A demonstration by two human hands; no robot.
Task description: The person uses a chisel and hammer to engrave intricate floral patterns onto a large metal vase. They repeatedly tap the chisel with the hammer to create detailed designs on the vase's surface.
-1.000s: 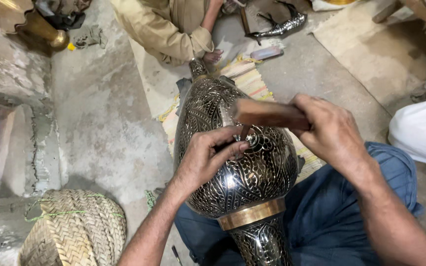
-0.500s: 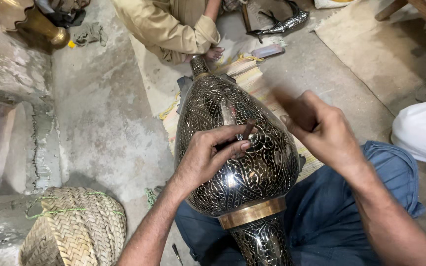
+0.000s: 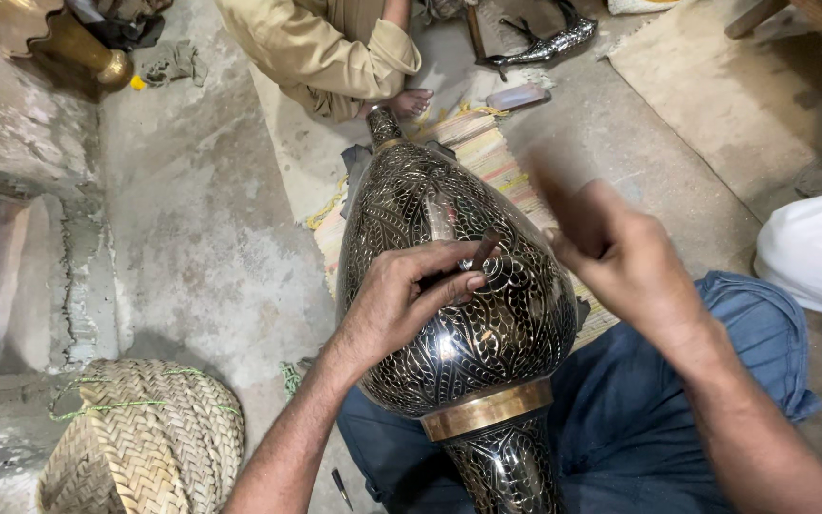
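- A woven straw basket (image 3: 145,438) sits at the lower left on the grey concrete floor (image 3: 202,238), well apart from the work.
- The left hand (image 3: 401,305) rests on the belly of the large black metal vase with fine engraved silver scrollwork and a brass band (image 3: 459,314), which lies tilted across the person's lap. Its fingers are pinched shut around a thin dark metal chisel (image 3: 480,252), tip set against the pattern.
- The right hand (image 3: 620,257) is lifted just beside the vase, closed around a dark wooden striking tool (image 3: 563,195) that is blurred with motion; its exact shape cannot be told.
- The step in hand looks like engraving: one hand guides the point, the other drives it.
- The next blow, I judge, calls for a square hit on the chisel head, with the point held steady on the line.
- Across the striped mat (image 3: 487,152), another person's tan sleeve (image 3: 335,48) shows.
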